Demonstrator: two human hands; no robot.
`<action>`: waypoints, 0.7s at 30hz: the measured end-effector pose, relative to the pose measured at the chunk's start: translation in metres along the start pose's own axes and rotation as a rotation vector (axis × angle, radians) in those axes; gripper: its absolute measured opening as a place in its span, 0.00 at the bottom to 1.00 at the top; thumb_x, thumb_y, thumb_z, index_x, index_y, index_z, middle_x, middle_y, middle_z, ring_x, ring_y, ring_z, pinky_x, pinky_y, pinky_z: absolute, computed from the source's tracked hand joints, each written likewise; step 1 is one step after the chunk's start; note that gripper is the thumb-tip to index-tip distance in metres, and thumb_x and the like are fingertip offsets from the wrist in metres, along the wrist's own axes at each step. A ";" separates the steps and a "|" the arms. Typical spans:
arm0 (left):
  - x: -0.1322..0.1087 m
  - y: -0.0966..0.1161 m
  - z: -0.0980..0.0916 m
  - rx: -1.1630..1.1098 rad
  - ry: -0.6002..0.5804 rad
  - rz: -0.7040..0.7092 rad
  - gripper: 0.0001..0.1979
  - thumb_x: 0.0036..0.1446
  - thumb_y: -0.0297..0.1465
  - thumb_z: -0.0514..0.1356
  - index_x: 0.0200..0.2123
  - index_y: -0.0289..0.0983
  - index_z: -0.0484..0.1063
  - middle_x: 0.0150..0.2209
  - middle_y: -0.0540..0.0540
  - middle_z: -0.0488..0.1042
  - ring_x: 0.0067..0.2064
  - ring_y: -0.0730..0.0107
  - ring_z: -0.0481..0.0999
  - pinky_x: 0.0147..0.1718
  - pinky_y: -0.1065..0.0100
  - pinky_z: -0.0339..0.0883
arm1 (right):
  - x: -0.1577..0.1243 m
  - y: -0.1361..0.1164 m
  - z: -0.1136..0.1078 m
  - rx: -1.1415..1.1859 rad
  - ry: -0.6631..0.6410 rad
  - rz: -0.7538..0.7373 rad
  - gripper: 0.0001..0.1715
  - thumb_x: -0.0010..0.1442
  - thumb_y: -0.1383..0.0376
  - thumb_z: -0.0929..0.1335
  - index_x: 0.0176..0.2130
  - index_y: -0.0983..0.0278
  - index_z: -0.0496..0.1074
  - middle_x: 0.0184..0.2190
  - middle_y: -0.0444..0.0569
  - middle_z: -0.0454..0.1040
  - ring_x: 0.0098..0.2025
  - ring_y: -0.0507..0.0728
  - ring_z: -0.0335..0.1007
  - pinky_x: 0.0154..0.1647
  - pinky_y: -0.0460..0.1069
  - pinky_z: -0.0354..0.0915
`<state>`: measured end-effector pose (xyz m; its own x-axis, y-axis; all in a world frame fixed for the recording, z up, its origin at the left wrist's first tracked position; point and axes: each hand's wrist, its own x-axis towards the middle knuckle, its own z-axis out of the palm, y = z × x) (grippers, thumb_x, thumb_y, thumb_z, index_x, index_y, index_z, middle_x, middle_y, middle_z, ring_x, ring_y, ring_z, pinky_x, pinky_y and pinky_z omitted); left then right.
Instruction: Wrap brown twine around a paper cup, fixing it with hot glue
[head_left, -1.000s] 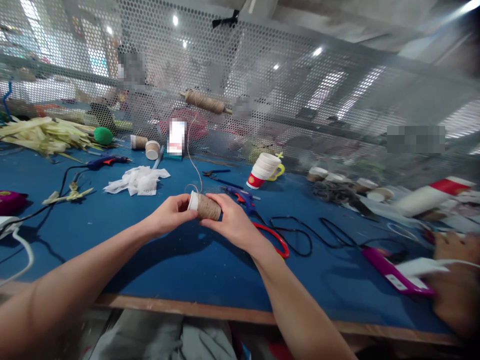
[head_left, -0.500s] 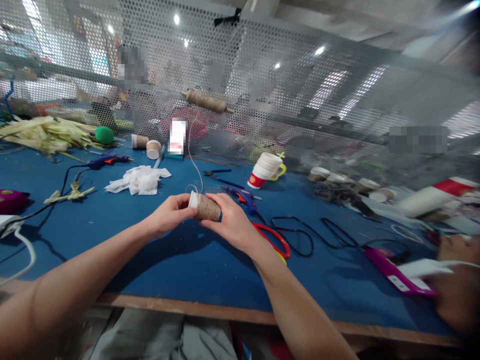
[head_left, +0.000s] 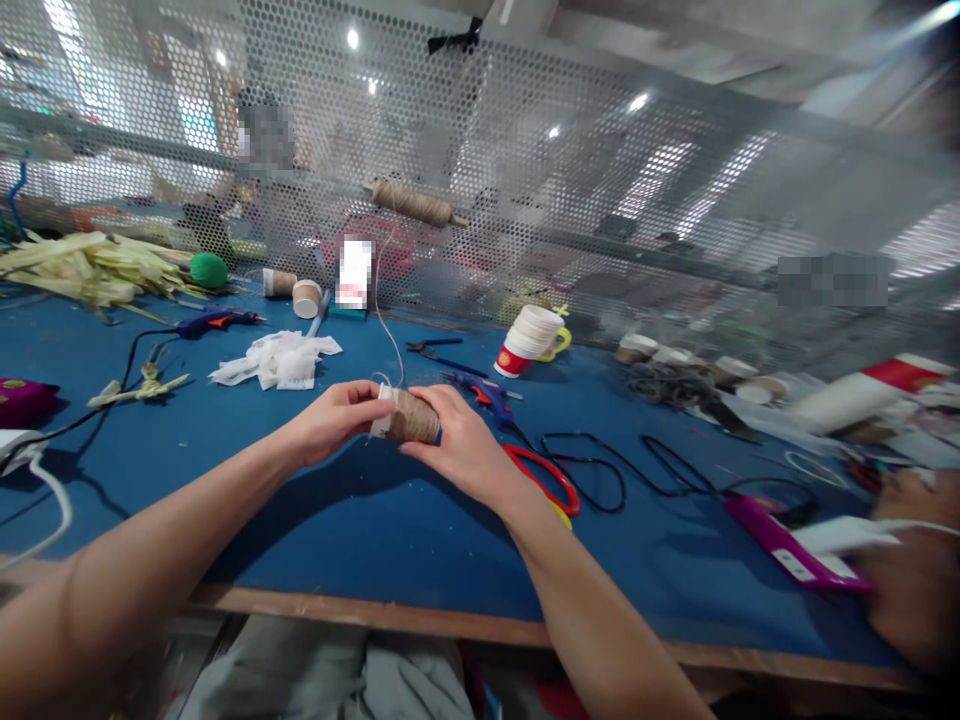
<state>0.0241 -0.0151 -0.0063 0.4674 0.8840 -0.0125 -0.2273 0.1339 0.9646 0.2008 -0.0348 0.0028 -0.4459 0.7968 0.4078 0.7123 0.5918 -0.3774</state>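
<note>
A paper cup [head_left: 414, 416], wrapped in brown twine with a white rim band at its left end, lies sideways between my hands above the blue table. My left hand [head_left: 341, 418] pinches the rim end with thumb and fingers. Around the other end, the fingers of my right hand [head_left: 456, 432] are closed. A loose strand of twine [head_left: 388, 330] runs from the cup up to a twine spool [head_left: 412, 203] on a stick at the mesh screen. Just right of my right hand lies a blue glue gun [head_left: 487, 397].
Red-handled scissors [head_left: 551, 478] lie beside my right forearm. Stacked white paper cups [head_left: 529, 338], pliers [head_left: 439, 350] and crumpled white cloth [head_left: 276, 360] sit farther back. A purple power strip [head_left: 795, 550] and another person's arm [head_left: 919, 570] are at right.
My left fingers have shifted on the rim, with the thumb now higher, and the cup has turned slightly. My right hand keeps its hold.
</note>
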 end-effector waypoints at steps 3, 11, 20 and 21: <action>0.000 -0.002 -0.001 0.125 -0.066 0.043 0.14 0.39 0.26 0.63 0.33 0.31 0.66 0.30 0.49 0.69 0.31 0.76 0.68 0.34 0.73 0.59 | 0.000 0.002 0.002 0.022 -0.011 0.046 0.32 0.43 0.63 0.70 0.48 0.62 0.60 0.43 0.51 0.63 0.46 0.57 0.60 0.48 0.54 0.58; 0.001 -0.007 0.005 0.299 -0.031 0.036 0.15 0.37 0.25 0.60 0.33 0.32 0.63 0.28 0.50 0.69 0.30 0.74 0.68 0.32 0.71 0.60 | 0.005 0.024 -0.019 0.080 -0.052 0.271 0.30 0.48 0.55 0.66 0.49 0.64 0.61 0.45 0.54 0.67 0.41 0.55 0.66 0.40 0.50 0.63; 0.002 -0.012 0.001 0.508 -0.069 0.098 0.13 0.40 0.26 0.57 0.33 0.33 0.63 0.29 0.50 0.68 0.30 0.73 0.67 0.31 0.71 0.60 | 0.024 0.100 -0.034 -0.438 -0.155 0.846 0.11 0.44 0.64 0.68 0.28 0.69 0.72 0.29 0.59 0.74 0.35 0.61 0.70 0.31 0.48 0.61; 0.003 -0.012 0.000 0.518 -0.067 0.101 0.13 0.40 0.26 0.57 0.34 0.33 0.63 0.29 0.50 0.68 0.30 0.73 0.67 0.31 0.71 0.59 | 0.023 0.102 -0.031 -0.434 -0.161 0.846 0.10 0.44 0.65 0.68 0.28 0.69 0.72 0.28 0.58 0.74 0.35 0.60 0.70 0.31 0.47 0.61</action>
<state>0.0279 -0.0143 -0.0180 0.5223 0.8482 0.0881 0.1698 -0.2047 0.9640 0.2800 0.0405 -0.0003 0.2613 0.9652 0.0104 0.9560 -0.2572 -0.1409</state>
